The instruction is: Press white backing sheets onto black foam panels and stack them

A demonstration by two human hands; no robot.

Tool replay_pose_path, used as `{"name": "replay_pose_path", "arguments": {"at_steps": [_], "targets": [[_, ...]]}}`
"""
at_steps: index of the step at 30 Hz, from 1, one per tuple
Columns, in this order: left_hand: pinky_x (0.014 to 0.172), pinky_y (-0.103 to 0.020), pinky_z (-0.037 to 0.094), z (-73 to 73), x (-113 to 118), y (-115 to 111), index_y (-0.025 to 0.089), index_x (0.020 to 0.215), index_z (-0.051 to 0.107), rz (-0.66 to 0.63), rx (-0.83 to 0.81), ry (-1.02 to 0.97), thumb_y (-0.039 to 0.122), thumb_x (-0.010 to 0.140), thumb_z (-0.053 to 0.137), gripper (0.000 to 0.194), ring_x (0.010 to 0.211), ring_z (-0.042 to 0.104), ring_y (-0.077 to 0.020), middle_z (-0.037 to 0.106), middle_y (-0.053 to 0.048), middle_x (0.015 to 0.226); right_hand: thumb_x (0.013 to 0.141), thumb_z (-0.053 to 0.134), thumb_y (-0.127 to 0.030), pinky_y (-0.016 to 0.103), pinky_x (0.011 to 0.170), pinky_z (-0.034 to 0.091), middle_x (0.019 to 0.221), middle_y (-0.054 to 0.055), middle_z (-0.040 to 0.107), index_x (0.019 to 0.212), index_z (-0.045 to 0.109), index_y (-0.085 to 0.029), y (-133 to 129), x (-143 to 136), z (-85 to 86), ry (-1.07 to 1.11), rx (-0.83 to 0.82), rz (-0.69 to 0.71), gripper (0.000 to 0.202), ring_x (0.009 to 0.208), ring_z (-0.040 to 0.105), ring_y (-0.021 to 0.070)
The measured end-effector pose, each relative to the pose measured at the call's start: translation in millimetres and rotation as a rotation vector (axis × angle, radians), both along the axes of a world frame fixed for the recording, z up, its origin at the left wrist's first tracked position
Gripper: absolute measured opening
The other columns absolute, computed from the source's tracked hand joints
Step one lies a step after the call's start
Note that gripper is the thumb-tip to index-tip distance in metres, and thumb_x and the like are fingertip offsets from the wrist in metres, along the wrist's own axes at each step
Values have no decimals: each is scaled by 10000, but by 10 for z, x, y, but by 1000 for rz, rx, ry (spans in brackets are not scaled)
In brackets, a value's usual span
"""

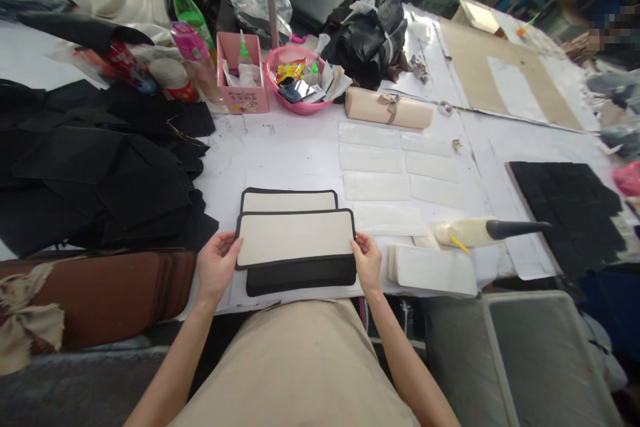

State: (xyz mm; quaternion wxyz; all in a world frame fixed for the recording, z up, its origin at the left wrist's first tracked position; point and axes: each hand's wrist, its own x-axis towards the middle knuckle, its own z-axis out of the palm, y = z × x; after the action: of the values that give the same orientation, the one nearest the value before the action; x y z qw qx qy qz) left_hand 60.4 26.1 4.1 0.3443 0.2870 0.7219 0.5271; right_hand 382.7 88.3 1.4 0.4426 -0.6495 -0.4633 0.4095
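Between my two hands is a cream rectangular panel with a black border (pixel 295 237) and rounded corners. My left hand (pixel 218 264) pinches its left edge, and my right hand (pixel 367 261) pinches the right edge. Behind it, a similar black-edged cream panel (pixel 290 201) lies on the table, partly covered. Nearer to me, a black panel or stack of panels (pixel 303 275) shows under the held one. To the right of my right hand sits a stack of white rectangular cards (pixel 435 270), with a cream glue bottle with a black nozzle (pixel 470 232) just beyond.
Black cut pieces (pixel 100 167) are heaped at left, above tied brown panels (pixel 115 297). White strips (pixel 373 159) lie in rows ahead. A pink box (pixel 243 73), a pink basket (pixel 300 107) and a rolled beige bundle (pixel 390 109) stand behind. A grey bin (pixel 530 303) is at lower right.
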Motion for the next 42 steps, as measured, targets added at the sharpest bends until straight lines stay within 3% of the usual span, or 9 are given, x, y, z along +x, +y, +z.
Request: {"name": "replay_pose_path", "arguments": {"at_steps": [8, 13, 17, 19, 23, 27, 31, 36, 42], "targets": [[753, -336, 546, -246, -233, 829, 147, 861, 606, 53, -4, 139, 364, 672, 667, 294, 740, 656, -181, 682, -59, 809, 862, 524, -399, 332, 712, 550, 927, 94, 722, 1088, 623, -150, 768, -351, -257, -199, 46, 116, 350, 770, 674, 195], [728, -313, 520, -424, -288, 929, 167, 860, 609, -8, -160, 361, 341, 714, 617, 227, 722, 642, -183, 679, -47, 790, 889, 484, -397, 322, 677, 514, 983, 110, 714, 1118, 619, -155, 877, -365, -379, -419, -24, 154, 360, 774, 657, 202], [770, -363, 507, -364, -256, 890, 168, 981, 630, -44, -311, 640, 356, 785, 588, 275, 805, 646, -228, 675, -73, 867, 889, 493, -374, 299, 662, 491, 985, 101, 695, 1102, 620, -159, 886, -342, -394, -452, -45, 161, 328, 789, 639, 191], [870, -427, 481, -296, -158, 920, 161, 1086, 624, -64, -308, 827, 355, 817, 570, 336, 988, 618, -284, 654, -130, 1038, 889, 501, -358, 299, 683, 489, 987, 97, 680, 1087, 621, -162, 876, -342, -374, -472, -45, 157, 304, 799, 629, 187], [1064, -497, 350, -259, 274, 1184, 117, 1270, 555, -250, -76, 995, 368, 908, 470, 449, 1314, 415, -334, 519, -212, 1341, 905, 484, -316, 333, 764, 492, 1017, 104, 642, 1078, 618, -171, 820, -356, -306, -553, 3, 125, 261, 842, 613, 200], [1157, -518, 214, -458, 793, 1563, 97, 1377, 475, -450, 36, 1029, 329, 955, 349, 497, 1424, 286, -310, 415, -203, 1481, 903, 491, -275, 359, 816, 494, 1050, 106, 611, 1084, 608, -176, 803, -300, -252, -602, 76, 122, 237, 907, 605, 219], [1171, -545, 157, -752, 1006, 1756, 99, 1422, 430, -549, 21, 1063, 391, 954, 338, 559, 1435, 279, -306, 405, -195, 1497, 903, 477, -229, 312, 752, 515, 983, 73, 621, 1045, 624, -187, 932, -97, -203, -527, 84, 191, 208, 872, 620, 197], [1163, -570, 141, -893, 1008, 1736, 131, 1468, 364, -571, -16, 1103, 491, 942, 330, 638, 1449, 243, -312, 355, -181, 1529, 898, 483, -212, 294, 749, 520, 945, 61, 654, 993, 652, -185, 1413, 255, -144, -541, 69, 218, 195, 831, 643, 178], [1170, -574, 122, -896, 1056, 1689, 174, 1526, 209, -557, -18, 1088, 484, 943, 345, 674, 1471, 176, -297, 266, -165, 1573, 886, 529, -202, 258, 842, 490, 1001, 53, 721, 1008, 690, -197, 2561, 807, -74, -757, -108, 140, 202, 901, 669, 166]]}}
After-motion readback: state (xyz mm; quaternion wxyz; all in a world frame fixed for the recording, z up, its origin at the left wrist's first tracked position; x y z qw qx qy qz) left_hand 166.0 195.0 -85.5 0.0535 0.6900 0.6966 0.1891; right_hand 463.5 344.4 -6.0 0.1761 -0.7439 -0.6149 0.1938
